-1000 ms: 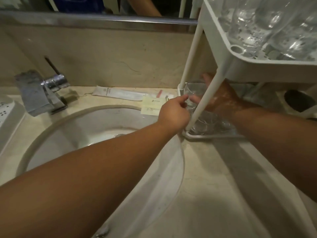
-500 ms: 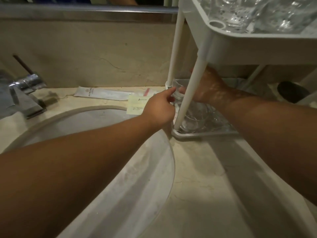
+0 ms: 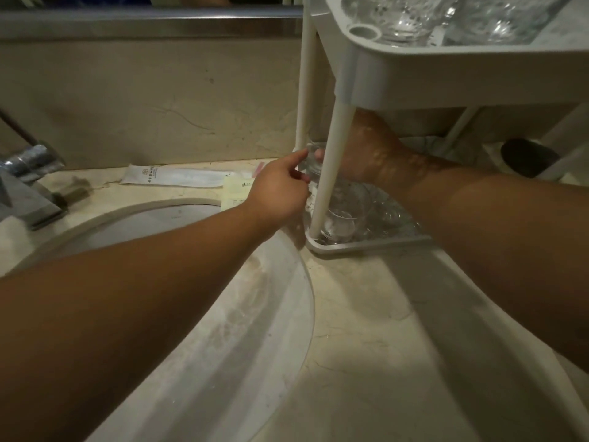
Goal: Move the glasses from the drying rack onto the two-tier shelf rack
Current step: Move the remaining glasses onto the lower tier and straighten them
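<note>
A white two-tier shelf rack [image 3: 366,74] stands on the counter right of the sink. Its upper tier holds clear glasses [image 3: 411,17]. More glasses [image 3: 341,221] stand on its lower tier [image 3: 366,245]. A clear glass [image 3: 310,161] is held at the left edge of the lower tier, behind the front leg. My left hand [image 3: 277,194] pinches that glass from the left. My right hand [image 3: 369,151] reaches under the upper tier and its fingers wrap the same glass from the right. The drying rack is out of view.
A round sink basin [image 3: 191,282] fills the lower left, with a chrome faucet [image 3: 28,183] at the far left. Paper sachets [image 3: 178,178] lie by the back wall. A dark round object [image 3: 529,157] sits behind the rack at right.
The view has shifted right and closer to the rack. Both hands stay on the glass at the lower tier's left edge, with little movement.
</note>
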Demonstrator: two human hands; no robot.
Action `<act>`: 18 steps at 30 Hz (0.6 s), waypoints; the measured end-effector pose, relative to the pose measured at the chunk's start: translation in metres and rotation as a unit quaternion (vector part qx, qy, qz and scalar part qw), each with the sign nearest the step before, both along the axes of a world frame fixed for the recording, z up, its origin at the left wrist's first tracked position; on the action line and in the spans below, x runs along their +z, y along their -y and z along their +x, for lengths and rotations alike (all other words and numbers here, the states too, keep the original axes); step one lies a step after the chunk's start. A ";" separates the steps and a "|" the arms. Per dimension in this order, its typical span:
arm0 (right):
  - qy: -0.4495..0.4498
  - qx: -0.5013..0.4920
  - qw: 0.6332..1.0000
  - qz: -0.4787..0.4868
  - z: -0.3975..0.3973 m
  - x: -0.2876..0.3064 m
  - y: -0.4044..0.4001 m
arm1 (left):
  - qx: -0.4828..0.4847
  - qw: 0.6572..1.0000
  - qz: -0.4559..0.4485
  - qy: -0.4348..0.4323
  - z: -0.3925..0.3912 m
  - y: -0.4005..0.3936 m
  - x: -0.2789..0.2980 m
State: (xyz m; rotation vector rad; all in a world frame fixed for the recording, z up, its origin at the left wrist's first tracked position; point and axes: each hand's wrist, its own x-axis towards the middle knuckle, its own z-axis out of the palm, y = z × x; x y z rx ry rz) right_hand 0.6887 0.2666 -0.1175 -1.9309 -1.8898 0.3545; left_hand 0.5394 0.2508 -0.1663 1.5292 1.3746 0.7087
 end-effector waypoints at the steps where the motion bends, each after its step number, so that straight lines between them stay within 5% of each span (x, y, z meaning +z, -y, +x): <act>1: 0.016 -0.010 1.000 0.005 0.007 -0.002 0.000 | 0.031 0.999 -0.010 0.032 -0.002 0.003 0.003; 6: 0.035 -0.037 0.997 0.052 0.051 0.002 0.022 | 0.153 0.980 0.038 0.124 -0.013 0.057 0.015; 12: 0.073 -0.069 0.995 -0.017 0.094 -0.002 0.033 | 0.065 0.968 0.205 0.132 -0.009 0.122 0.030; 18: 0.078 -0.053 0.995 -0.021 0.111 -0.010 0.038 | -0.056 0.935 0.349 0.037 0.022 0.129 0.050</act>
